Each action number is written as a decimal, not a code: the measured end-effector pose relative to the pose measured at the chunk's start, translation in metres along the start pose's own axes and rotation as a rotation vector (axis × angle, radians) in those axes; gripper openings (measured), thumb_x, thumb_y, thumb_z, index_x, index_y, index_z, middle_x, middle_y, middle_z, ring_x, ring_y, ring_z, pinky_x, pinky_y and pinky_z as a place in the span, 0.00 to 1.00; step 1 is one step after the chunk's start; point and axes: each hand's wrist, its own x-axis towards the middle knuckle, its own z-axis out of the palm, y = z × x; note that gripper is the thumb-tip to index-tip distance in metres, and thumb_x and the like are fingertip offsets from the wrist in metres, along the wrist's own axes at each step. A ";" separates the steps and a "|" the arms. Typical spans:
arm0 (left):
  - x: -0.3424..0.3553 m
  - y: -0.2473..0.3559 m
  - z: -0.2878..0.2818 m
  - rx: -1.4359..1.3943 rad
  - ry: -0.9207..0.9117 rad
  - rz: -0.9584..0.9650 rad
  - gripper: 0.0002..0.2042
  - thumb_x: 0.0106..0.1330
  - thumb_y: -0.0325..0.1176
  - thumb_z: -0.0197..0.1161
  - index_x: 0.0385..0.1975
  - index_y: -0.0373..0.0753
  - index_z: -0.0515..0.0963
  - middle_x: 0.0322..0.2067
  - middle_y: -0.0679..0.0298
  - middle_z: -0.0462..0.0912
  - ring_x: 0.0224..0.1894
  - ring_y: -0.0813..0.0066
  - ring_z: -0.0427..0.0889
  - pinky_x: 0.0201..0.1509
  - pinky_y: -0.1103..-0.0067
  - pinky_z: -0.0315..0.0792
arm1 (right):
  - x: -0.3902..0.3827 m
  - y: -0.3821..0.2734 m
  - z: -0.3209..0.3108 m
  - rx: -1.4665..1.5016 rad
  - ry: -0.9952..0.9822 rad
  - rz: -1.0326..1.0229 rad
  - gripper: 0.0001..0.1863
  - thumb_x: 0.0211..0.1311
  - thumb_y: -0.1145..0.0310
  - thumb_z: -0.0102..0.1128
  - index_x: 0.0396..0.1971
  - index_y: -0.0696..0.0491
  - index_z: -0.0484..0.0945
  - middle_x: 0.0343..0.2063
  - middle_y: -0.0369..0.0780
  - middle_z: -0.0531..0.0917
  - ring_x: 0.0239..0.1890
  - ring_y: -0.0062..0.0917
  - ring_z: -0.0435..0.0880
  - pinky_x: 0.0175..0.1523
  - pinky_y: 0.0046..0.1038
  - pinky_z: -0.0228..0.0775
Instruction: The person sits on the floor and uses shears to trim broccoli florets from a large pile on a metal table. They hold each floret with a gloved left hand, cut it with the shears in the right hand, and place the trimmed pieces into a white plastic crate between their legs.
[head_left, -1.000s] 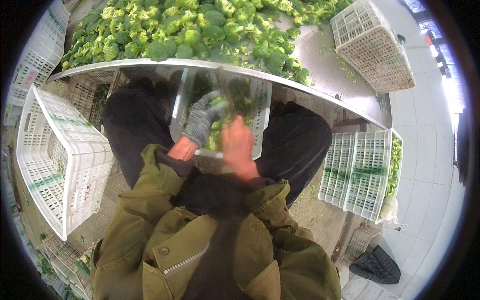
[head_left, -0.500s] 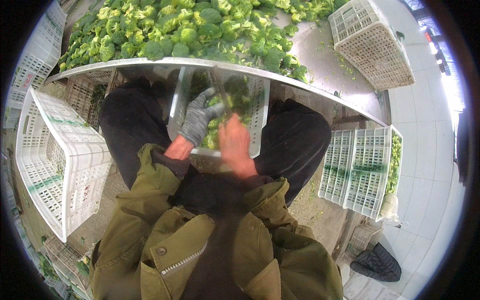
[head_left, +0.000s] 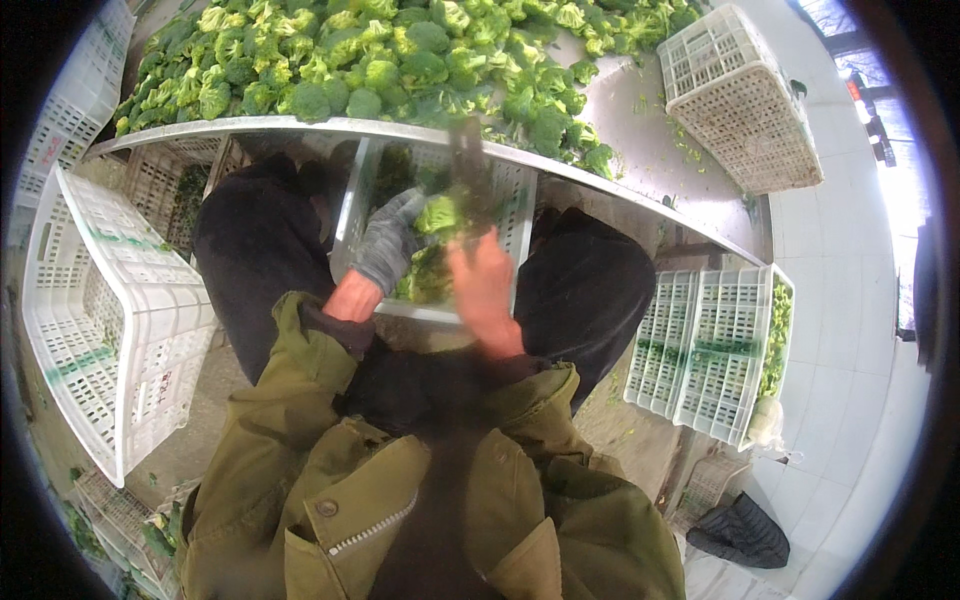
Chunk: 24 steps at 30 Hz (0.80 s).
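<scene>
My left hand (head_left: 390,242), in a grey knit glove, has its fingers round a light green broccoli piece (head_left: 437,213) over a white crate (head_left: 348,230) that sits between my knees. My bare right hand (head_left: 482,280) is closed on the handle of a knife (head_left: 467,160), whose blade points away from me and is smeared by motion, close beside that piece. More broccoli (head_left: 425,275) lies inside the crate below my hands, partly hidden by them.
A metal table (head_left: 645,150) ahead bears a big heap of broccoli (head_left: 350,60) and a tilted crate (head_left: 740,100). Another white crate (head_left: 150,340) stands at my left, ridged crates (head_left: 720,350) at my right. A dark quilted cloth (head_left: 740,530) lies at the lower right.
My left hand has shifted a little down, and more of the broccoli piece shows at its fingertips. The knife has swung slightly to the right, with my right hand still on it.
</scene>
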 end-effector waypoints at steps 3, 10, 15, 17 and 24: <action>0.004 0.000 -0.003 0.015 -0.006 0.002 0.14 0.73 0.38 0.66 0.55 0.45 0.78 0.57 0.58 0.83 0.56 0.64 0.82 0.56 0.59 0.79 | 0.028 -0.004 -0.029 0.014 0.047 0.020 0.13 0.69 0.65 0.65 0.44 0.59 0.78 0.31 0.50 0.85 0.32 0.43 0.86 0.38 0.41 0.75; 0.005 -0.001 0.005 0.199 0.181 0.048 0.20 0.73 0.43 0.66 0.61 0.47 0.75 0.56 0.69 0.82 0.57 0.68 0.81 0.55 0.64 0.78 | 0.123 0.002 -0.081 0.129 0.203 -0.071 0.13 0.65 0.70 0.69 0.41 0.61 0.76 0.30 0.39 0.81 0.29 0.22 0.77 0.36 0.28 0.72; 0.003 0.000 0.011 0.308 0.197 0.062 0.26 0.74 0.43 0.65 0.69 0.45 0.70 0.63 0.66 0.79 0.61 0.67 0.78 0.59 0.67 0.75 | 0.187 0.020 -0.065 -0.258 0.185 -0.147 0.16 0.58 0.66 0.70 0.36 0.59 0.74 0.29 0.50 0.84 0.34 0.42 0.86 0.42 0.44 0.76; 0.000 -0.001 0.014 0.284 0.165 0.055 0.25 0.75 0.43 0.64 0.68 0.43 0.70 0.62 0.63 0.79 0.62 0.66 0.78 0.62 0.66 0.73 | 0.203 0.026 -0.053 -0.302 0.168 -0.120 0.18 0.57 0.65 0.73 0.37 0.59 0.74 0.28 0.50 0.85 0.34 0.46 0.86 0.41 0.44 0.76; 0.000 -0.003 0.022 0.170 0.087 0.055 0.22 0.76 0.39 0.63 0.66 0.41 0.72 0.62 0.60 0.79 0.60 0.66 0.79 0.58 0.67 0.78 | 0.231 0.033 -0.032 -0.372 0.183 -0.033 0.17 0.57 0.66 0.72 0.38 0.59 0.74 0.30 0.49 0.85 0.34 0.44 0.86 0.41 0.42 0.77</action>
